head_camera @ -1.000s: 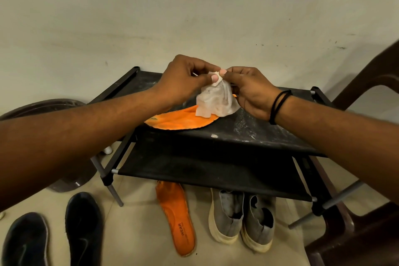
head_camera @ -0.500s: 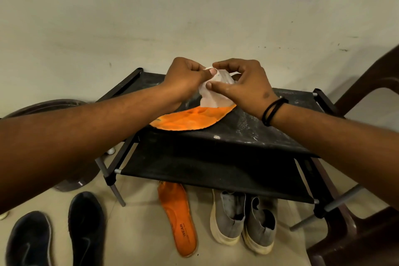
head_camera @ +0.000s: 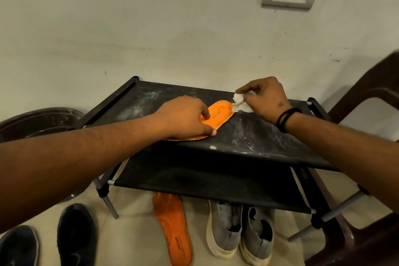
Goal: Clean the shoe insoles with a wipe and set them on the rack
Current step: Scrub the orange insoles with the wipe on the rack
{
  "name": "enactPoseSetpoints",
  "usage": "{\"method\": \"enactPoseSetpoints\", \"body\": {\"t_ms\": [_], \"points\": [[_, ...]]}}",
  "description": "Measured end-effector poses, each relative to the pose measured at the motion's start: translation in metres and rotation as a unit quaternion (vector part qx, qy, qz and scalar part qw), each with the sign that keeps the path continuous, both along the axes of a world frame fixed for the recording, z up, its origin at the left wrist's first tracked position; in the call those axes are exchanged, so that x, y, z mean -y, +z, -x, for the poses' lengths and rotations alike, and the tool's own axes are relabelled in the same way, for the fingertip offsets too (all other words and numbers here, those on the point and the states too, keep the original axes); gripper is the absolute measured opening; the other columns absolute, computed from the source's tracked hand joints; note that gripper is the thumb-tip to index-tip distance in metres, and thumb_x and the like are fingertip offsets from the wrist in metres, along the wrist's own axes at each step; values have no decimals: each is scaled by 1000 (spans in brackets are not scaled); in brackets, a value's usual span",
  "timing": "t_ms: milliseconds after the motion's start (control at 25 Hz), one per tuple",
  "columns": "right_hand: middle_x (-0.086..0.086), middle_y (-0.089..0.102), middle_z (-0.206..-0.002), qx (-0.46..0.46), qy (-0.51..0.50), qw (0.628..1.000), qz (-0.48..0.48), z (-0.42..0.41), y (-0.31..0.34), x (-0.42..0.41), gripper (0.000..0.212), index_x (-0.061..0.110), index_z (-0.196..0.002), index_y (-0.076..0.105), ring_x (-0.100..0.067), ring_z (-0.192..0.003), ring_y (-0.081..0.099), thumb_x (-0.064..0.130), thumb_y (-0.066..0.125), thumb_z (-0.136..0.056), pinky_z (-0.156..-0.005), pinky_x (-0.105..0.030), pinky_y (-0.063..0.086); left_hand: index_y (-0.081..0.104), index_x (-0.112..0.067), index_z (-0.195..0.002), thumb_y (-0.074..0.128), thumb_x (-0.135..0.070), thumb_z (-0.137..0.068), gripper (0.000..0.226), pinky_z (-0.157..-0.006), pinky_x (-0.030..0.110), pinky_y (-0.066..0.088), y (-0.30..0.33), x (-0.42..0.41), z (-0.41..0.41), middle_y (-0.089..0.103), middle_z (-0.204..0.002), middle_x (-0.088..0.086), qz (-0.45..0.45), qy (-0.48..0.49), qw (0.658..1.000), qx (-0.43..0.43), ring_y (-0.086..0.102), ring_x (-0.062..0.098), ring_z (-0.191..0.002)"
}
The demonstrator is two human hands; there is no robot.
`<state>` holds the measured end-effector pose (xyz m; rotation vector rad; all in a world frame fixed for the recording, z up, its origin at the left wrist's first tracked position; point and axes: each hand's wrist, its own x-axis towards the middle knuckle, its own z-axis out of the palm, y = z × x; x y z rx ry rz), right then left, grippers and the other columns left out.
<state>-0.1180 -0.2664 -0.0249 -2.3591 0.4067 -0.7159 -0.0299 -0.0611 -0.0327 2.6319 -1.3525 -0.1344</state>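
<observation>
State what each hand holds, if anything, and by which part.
Right hand pinches the crumpled wipe by its upper bunch. Left hand grips nothing; it presses the orange insole onto the rack.

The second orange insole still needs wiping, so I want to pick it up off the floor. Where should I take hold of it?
Probably grip the insole on the floor at its near, heel end, the one printed WEAR, coming from above and pinching across its width. It lies flat with the far end tucked under the rack, and the grey shoes crowd its right side; the near end lies open.
</observation>
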Motion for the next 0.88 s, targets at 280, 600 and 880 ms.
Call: {"method": "enactPoseSetpoints", "body": {"t_ms": [280, 600, 880], "points": [[0, 72, -100, -110, 120, 968, 193, 2, 0, -15, 15, 17, -93, 77, -14, -92, 64, 10, 70, -82, -84, -23, 48, 72, -28, -124, 71, -50, -78, 51, -83, 31, 48, 4, -1, -13, 64, -125, -8, 13, -26, 1000, 5, 59, 15, -111], [-3, 71, -107, -264, 180, 895, 312, -26, 6, -29, 21, 15, -104, 75, -17, -96, 62, 13, 65, -86, -75, -19, 37, 63, -35, -134, 63, -55, -89, 49, -105, 46, 40, -22, -11, -26, 51, -136, -6, 39, -32, 999, -7, 45, 21, -123], [-8, 71, -104, -200, 106, 936, 270, -24, -15, -6, 24, 12, -96, 77, -25, -98, 65, 0, 61, -83, -85, -30, 51, 61, -35, -137, 60, -54, -92, 49, -105, 45, 40, -21, -8, -25, 50, -136, -5, 22, -36, 999, -6, 44, 21, -123]]}}
